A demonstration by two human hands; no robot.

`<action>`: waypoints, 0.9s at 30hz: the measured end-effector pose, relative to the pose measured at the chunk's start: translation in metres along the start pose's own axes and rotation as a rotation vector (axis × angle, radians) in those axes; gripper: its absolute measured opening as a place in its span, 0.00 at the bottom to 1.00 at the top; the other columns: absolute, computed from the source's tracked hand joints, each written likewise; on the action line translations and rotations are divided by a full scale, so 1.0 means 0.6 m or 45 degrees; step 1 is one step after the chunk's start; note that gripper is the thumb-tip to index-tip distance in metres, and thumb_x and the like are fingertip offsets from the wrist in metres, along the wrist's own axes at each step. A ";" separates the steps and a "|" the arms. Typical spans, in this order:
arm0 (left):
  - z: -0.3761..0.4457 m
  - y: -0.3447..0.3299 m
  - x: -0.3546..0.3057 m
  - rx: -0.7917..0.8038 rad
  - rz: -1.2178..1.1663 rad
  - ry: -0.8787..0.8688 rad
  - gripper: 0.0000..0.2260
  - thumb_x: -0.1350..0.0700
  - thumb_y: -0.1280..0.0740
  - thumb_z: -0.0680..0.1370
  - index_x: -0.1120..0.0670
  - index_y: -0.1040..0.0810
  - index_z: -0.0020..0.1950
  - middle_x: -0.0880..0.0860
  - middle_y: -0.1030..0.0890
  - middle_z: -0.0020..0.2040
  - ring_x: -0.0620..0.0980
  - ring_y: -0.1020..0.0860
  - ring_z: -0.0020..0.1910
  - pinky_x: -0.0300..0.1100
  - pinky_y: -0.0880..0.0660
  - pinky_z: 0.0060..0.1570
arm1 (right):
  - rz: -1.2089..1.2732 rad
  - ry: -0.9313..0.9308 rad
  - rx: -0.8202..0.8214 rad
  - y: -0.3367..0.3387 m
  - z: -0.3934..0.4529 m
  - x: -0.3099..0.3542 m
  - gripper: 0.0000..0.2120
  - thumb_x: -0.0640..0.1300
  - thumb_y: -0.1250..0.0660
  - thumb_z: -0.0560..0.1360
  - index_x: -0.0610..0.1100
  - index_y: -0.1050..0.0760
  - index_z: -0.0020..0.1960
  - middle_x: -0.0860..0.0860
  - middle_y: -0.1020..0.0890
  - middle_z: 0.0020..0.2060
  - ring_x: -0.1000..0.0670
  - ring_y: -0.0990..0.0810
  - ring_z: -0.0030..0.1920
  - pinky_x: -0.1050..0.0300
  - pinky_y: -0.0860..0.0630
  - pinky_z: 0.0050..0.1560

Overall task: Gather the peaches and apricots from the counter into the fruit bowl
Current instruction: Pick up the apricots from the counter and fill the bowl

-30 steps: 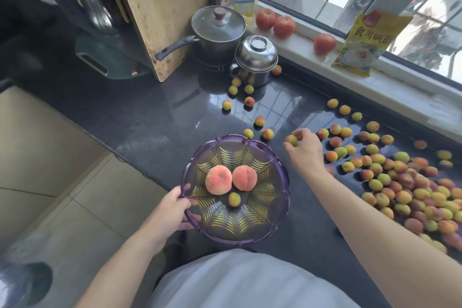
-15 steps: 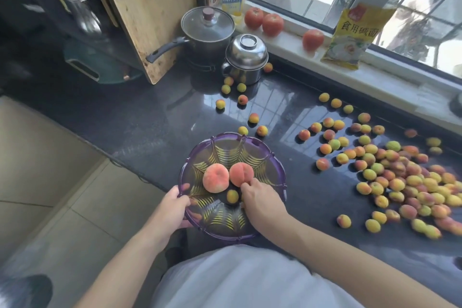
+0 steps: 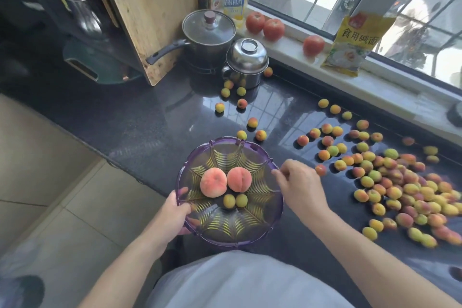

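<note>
Purple, see-through and ribbed like a web: fruit bowl (image 3: pixel 225 234), set at the near edge of the dark polished counter (image 3: pixel 150 120) and seemingly overhanging it a little. Gripped at the near-left rim by the left hand (image 3: pixel 172 215), thumb curled over the lip, fingers underneath. Loaded so far with two peaches (image 3: pixel 213 182), side by side and touching, and two apricots (image 3: pixel 229 201) just in front of them.

Right hand (image 3: pixel 297 182) poised over the bowl's right rim, slightly blurred, fingers loosely curled with nothing visible in them. Closest to it, a reddish apricot (image 3: pixel 320 169) just beside the knuckles. Beyond that, the big heap of apricots (image 3: pixel 405 190), spread thickly across the right of the counter, plus a thin trail of strays up to the lidded steel pot (image 3: pixel 246 65). Most of the gathering clearly left to do.

Judged light, small and round, so likely to roll on such glossy stone. Probably soft where ripe, hence easily bruised if squeezed or dropped from height. Best pinched gently at the flanks with fingertips, or swept several at once into a cupped palm. Bowl likely stiff and slick, so best supported from below as well as at the lip.
</note>
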State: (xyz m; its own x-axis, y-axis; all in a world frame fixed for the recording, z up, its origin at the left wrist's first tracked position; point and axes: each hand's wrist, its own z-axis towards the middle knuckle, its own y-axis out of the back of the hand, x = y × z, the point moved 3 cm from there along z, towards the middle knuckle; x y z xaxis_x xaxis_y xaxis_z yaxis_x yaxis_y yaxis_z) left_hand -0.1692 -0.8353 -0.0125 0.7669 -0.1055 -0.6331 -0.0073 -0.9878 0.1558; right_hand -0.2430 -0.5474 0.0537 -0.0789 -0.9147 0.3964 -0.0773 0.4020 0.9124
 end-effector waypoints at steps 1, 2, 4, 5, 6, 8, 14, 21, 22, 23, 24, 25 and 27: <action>0.001 -0.002 0.001 0.004 0.009 0.004 0.19 0.64 0.42 0.87 0.45 0.33 0.73 0.54 0.16 0.56 0.51 0.13 0.39 0.44 0.19 0.37 | 0.026 -0.030 -0.052 0.012 0.021 -0.010 0.10 0.48 0.31 0.78 0.45 0.26 0.40 0.51 0.21 0.38 0.46 0.23 0.42 0.51 0.27 0.41; 0.002 -0.002 0.003 0.004 0.012 0.011 0.19 0.64 0.41 0.87 0.45 0.33 0.73 0.55 0.16 0.57 0.50 0.13 0.38 0.44 0.18 0.36 | 0.024 -0.037 -0.068 0.018 0.044 -0.016 0.08 0.46 0.32 0.78 0.46 0.26 0.42 0.50 0.20 0.40 0.45 0.22 0.44 0.51 0.27 0.42; 0.004 -0.001 0.005 0.009 0.009 0.022 0.19 0.64 0.40 0.87 0.45 0.33 0.73 0.57 0.16 0.58 0.51 0.12 0.37 0.44 0.18 0.35 | -0.042 -0.043 0.019 0.004 0.100 -0.021 0.03 0.44 0.34 0.79 0.45 0.24 0.50 0.47 0.19 0.49 0.43 0.21 0.51 0.50 0.26 0.49; 0.005 0.000 0.005 0.014 0.016 0.026 0.19 0.64 0.40 0.86 0.46 0.33 0.73 0.57 0.16 0.58 0.51 0.12 0.38 0.44 0.17 0.35 | -0.066 -0.042 0.098 -0.011 0.129 -0.018 0.06 0.43 0.35 0.80 0.44 0.23 0.56 0.46 0.20 0.53 0.42 0.22 0.55 0.49 0.27 0.53; 0.005 0.001 0.005 0.019 0.023 0.028 0.19 0.64 0.40 0.86 0.46 0.33 0.73 0.57 0.15 0.58 0.52 0.12 0.38 0.44 0.17 0.36 | -0.057 -0.039 0.170 -0.029 0.158 -0.015 0.10 0.44 0.35 0.79 0.43 0.24 0.60 0.44 0.21 0.57 0.41 0.24 0.59 0.49 0.28 0.56; 0.006 0.003 0.006 0.019 0.012 0.039 0.19 0.65 0.39 0.86 0.46 0.32 0.73 0.58 0.15 0.58 0.52 0.12 0.37 0.44 0.17 0.35 | 0.005 -0.075 0.262 -0.066 0.210 -0.001 0.16 0.47 0.34 0.79 0.43 0.26 0.64 0.42 0.23 0.60 0.40 0.25 0.62 0.48 0.29 0.59; 0.003 -0.002 0.001 0.009 -0.004 0.037 0.19 0.67 0.41 0.85 0.46 0.31 0.69 0.58 0.14 0.52 0.52 0.14 0.36 0.47 0.17 0.38 | 0.101 -0.301 0.311 -0.121 0.267 0.005 0.13 0.48 0.34 0.78 0.42 0.22 0.59 0.41 0.19 0.60 0.38 0.23 0.60 0.52 0.27 0.55; 0.003 0.001 0.002 0.015 0.005 0.022 0.20 0.67 0.42 0.85 0.47 0.33 0.72 0.55 0.15 0.55 0.52 0.13 0.36 0.47 0.17 0.37 | 0.314 -0.268 -0.043 -0.054 0.172 -0.032 0.13 0.47 0.34 0.77 0.49 0.21 0.60 0.47 0.21 0.53 0.44 0.21 0.53 0.55 0.29 0.52; 0.003 0.001 0.001 0.018 0.012 0.017 0.20 0.67 0.42 0.85 0.46 0.33 0.72 0.55 0.15 0.55 0.52 0.13 0.35 0.46 0.17 0.37 | 0.336 -0.166 -0.093 -0.037 0.134 -0.029 0.12 0.45 0.33 0.77 0.50 0.21 0.60 0.50 0.24 0.52 0.47 0.22 0.51 0.55 0.27 0.52; 0.002 0.000 -0.001 0.020 0.018 0.014 0.20 0.67 0.42 0.85 0.47 0.33 0.72 0.55 0.15 0.54 0.51 0.13 0.35 0.45 0.17 0.36 | 0.361 -0.050 -0.111 -0.024 0.090 -0.025 0.12 0.42 0.32 0.77 0.50 0.20 0.59 0.52 0.27 0.51 0.50 0.22 0.49 0.54 0.25 0.51; 0.000 -0.002 -0.002 0.021 0.020 0.009 0.20 0.67 0.42 0.85 0.47 0.33 0.72 0.56 0.15 0.54 0.50 0.13 0.34 0.44 0.18 0.35 | 0.369 0.061 -0.098 -0.017 0.045 -0.019 0.12 0.40 0.31 0.76 0.51 0.20 0.58 0.54 0.28 0.51 0.53 0.23 0.47 0.55 0.24 0.50; -0.001 -0.003 -0.004 0.018 0.016 0.005 0.19 0.67 0.42 0.85 0.47 0.33 0.71 0.56 0.15 0.52 0.50 0.13 0.33 0.43 0.18 0.34 | 0.350 0.163 -0.062 -0.014 0.004 -0.012 0.12 0.40 0.30 0.75 0.51 0.20 0.57 0.56 0.28 0.52 0.55 0.23 0.46 0.57 0.24 0.49; -0.003 -0.004 -0.005 0.008 0.007 -0.002 0.18 0.67 0.41 0.85 0.48 0.32 0.70 0.57 0.14 0.51 0.49 0.14 0.32 0.42 0.19 0.32 | 0.239 0.337 0.025 -0.026 -0.053 -0.005 0.11 0.43 0.29 0.76 0.52 0.21 0.57 0.55 0.27 0.55 0.54 0.23 0.46 0.59 0.24 0.48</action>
State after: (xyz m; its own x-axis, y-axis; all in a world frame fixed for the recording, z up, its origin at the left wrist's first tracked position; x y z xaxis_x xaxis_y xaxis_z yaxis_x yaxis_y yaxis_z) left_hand -0.1705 -0.8321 -0.0095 0.7661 -0.1109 -0.6331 -0.0157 -0.9879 0.1541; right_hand -0.2101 -0.5522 0.0413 0.1673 -0.8025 0.5726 -0.1051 0.5630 0.8197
